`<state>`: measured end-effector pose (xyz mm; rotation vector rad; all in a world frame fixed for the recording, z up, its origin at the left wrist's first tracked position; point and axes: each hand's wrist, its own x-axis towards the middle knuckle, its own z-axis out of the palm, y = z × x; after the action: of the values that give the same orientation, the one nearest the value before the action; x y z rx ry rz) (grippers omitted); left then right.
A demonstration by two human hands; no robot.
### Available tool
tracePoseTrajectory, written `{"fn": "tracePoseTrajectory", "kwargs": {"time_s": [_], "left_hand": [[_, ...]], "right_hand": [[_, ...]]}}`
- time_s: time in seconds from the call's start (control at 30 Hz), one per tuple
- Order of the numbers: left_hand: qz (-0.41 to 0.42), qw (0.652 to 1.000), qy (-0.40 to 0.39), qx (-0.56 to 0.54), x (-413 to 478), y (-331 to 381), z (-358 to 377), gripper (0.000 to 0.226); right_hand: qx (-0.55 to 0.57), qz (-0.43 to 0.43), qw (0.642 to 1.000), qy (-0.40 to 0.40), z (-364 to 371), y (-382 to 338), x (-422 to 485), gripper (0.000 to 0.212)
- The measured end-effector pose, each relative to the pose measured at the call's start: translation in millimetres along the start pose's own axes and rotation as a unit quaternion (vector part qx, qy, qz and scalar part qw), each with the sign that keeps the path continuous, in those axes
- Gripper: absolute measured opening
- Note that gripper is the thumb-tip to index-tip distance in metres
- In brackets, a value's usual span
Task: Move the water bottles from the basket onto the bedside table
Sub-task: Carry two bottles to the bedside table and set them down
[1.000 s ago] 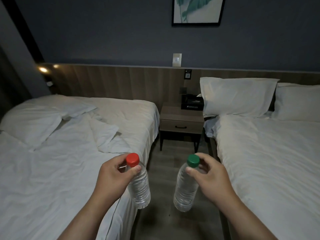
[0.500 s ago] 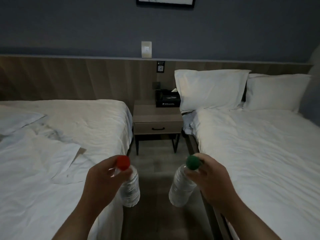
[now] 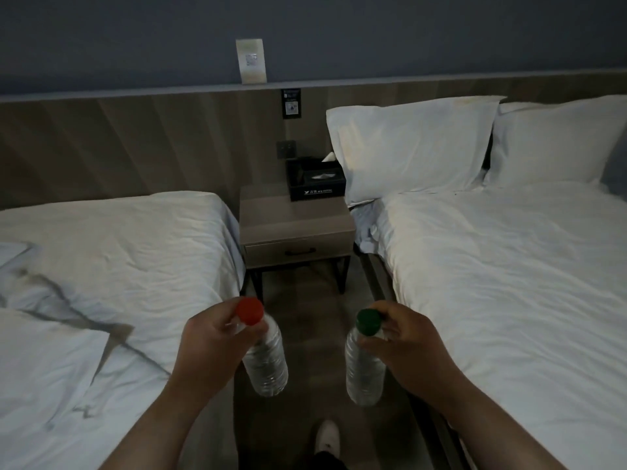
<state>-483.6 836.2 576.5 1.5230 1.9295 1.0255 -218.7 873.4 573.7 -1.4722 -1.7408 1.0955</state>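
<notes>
Two hands hold two water bottles in the gap between two beds.

The left hand [image 3: 210, 344] is stretched out in front, and its fingers and thumb pinch the red-cap bottle [image 3: 266, 361] just under the cap. The right hand [image 3: 407, 344] pinches the green-cap bottle [image 3: 364, 371] the same way. Both bottles hang in the air over the floor, cap up and bottom down, so their long side runs nearly straight up and down. The red-cap bottle's bottom leans a bit to the right. The bedside table [image 3: 295, 212] stands ahead, well apart from the bottles, with a black tissue box [image 3: 315, 179] at its back.
</notes>
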Motion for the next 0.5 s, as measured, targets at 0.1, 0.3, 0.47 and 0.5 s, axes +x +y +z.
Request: {"fn": "tracePoseTrajectory", "kwargs": {"time_s": [0.1,0.3,0.47,0.5], "left_hand": [[-0.007,1.0,-0.006,0.003,48,1,11,0.025],[-0.042,0.997,0.043,-0.055,123,-5,10,0.015],[-0.046,0.995,0.062,-0.07,169,-14,7,0.011],[-0.05,0.994,0.062,-0.07,179,-19,9,0.011]], "right_hand": [[0.032,-0.008,0.999,-0.019,5,1,59,0.029],[0.031,-0.061,0.997,-0.033,16,-16,171,0.036],[0.031,-0.084,0.994,-0.066,32,-27,235,0.03],[0.034,-0.079,0.994,-0.072,34,-26,246,0.03]]}}
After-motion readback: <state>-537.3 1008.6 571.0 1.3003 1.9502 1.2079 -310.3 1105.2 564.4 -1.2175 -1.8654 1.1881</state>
